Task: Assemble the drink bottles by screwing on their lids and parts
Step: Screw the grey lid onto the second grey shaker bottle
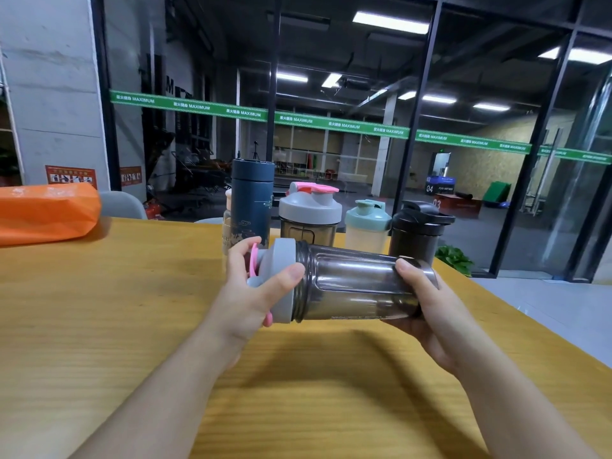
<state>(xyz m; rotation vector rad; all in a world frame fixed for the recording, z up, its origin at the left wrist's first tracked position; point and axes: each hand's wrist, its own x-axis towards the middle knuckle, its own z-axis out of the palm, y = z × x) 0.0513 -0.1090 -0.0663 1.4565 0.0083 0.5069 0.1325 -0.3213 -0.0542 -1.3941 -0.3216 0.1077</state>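
a: head view is showing the smoky shaker bottle [357, 283] lying sideways in the air at the centre of the frame, over the yellow table [99, 309]. the left hand [255, 293] is curling its fingers and thumb around the grey lid [281, 260]. the right hand [420, 303] is clamping around the bottle's base.

b: which step is going on?

a: i am judging it is the screwing of this lid. some thread is showing beside the lid, so it is not fully down yet.

b: and the next move?

a: probably turning the lid more while the right hand is keeping the body from rotating. behind, four capped bottles [364, 223] are standing in a row.
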